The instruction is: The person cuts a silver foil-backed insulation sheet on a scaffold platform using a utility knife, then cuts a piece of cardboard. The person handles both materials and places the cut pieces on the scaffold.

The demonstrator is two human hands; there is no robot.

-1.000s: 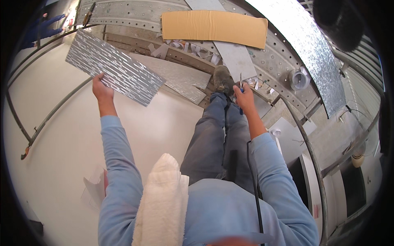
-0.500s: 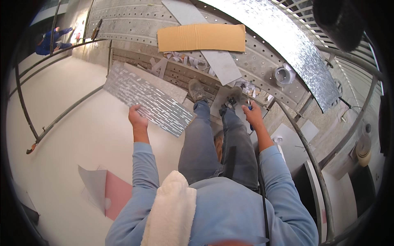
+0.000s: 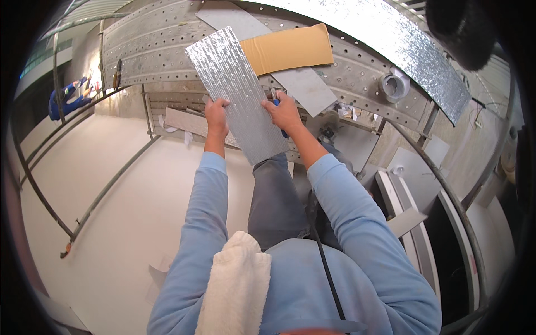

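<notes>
Before me I hold a long foil-faced insulation strip, silver with a crinkled sheen, tilted with its upper end leaning left. My left hand is closed on its left edge. At the opposite edge, my right hand is closed around a blue-handled tool with a metal tip; its exact kind is hard to make out. The fingers of that hand also touch the strip's edge. Behind the strip lies a tan strip, partly covered by it, resting across a grey flat panel.
I am on a perforated metal scaffold platform with pipe rails. A large silver foil sheet lies at the far right. Nearby stands a grey roll. A person in blue is at the far left.
The silver strip has swung from low left to upright in front of me. My right hand, with the blue-handled tool, has come left to its edge. The tan strip now sits tilted.
</notes>
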